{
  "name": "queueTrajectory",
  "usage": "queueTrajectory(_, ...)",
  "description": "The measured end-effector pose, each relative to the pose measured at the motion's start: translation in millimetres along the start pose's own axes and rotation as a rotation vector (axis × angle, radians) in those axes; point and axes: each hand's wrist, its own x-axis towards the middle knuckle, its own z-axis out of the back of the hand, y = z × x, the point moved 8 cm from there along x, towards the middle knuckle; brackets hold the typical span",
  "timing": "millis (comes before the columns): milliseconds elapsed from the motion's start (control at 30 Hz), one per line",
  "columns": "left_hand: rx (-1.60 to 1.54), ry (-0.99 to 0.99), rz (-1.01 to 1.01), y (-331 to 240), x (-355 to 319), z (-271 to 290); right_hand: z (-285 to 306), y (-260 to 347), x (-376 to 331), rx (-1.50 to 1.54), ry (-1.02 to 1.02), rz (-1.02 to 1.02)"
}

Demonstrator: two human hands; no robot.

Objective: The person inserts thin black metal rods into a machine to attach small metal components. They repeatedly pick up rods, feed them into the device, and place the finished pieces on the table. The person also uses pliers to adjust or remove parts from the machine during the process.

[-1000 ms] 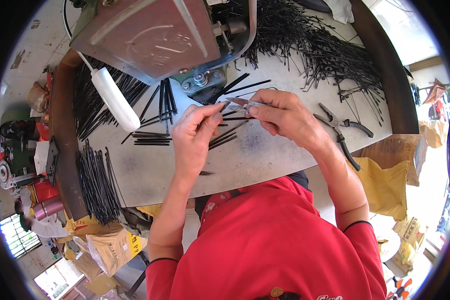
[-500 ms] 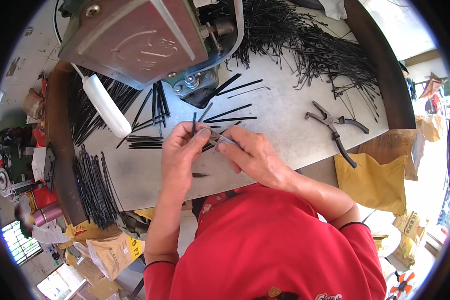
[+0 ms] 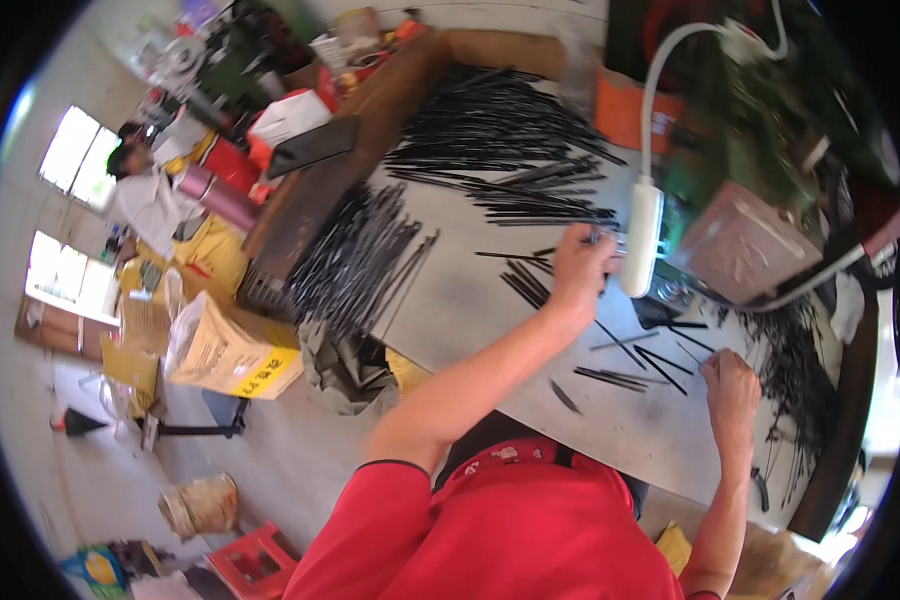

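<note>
My left hand point(image 3: 576, 272) reaches to the near end of a stack of black rods point(image 3: 540, 200), close beside the white tube lamp point(image 3: 645, 240). Its fingers are bent together around something dark and blurred that I cannot make out. Farther right, my right hand point(image 3: 732, 392) is closed low over the table, back of the hand up; whatever it holds is hidden. Between the hands, several loose black rods point(image 3: 660, 370) lie on the pale metal tabletop point(image 3: 460, 310). A small group of black rods point(image 3: 525, 283) lies just below my left hand.
The machine point(image 3: 750, 240) stands behind the lamp. A bundle of black rods point(image 3: 355, 260) lies by the raised brown edge point(image 3: 305, 200). Thin black wires point(image 3: 795, 370) heap at the right, with a plier handle point(image 3: 760, 490) nearby. A carton point(image 3: 240, 350) stands left of the table.
My hands, together over the table before, have parted: the left has gone to the rod stack, the right toward the right side. The view has swung left.
</note>
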Motion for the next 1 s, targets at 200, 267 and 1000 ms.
queueTrajectory(200, 0.073, -0.043, -0.075, 7.5, 8.0, -19.2, -4.0, 7.8, 15.4, -0.141, 0.198, 0.142)
queueTrajectory(267, 0.184, -0.066, -0.128, 6.3, 8.0, -19.2, -7.6, 8.8, 21.3, -0.128, 0.238, 0.154)
queueTrajectory(1000, 0.608, 0.15, -0.501, -18.5, -69.3, -10.4, -27.4, -45.6, -27.5, 0.838, -0.132, -0.389)
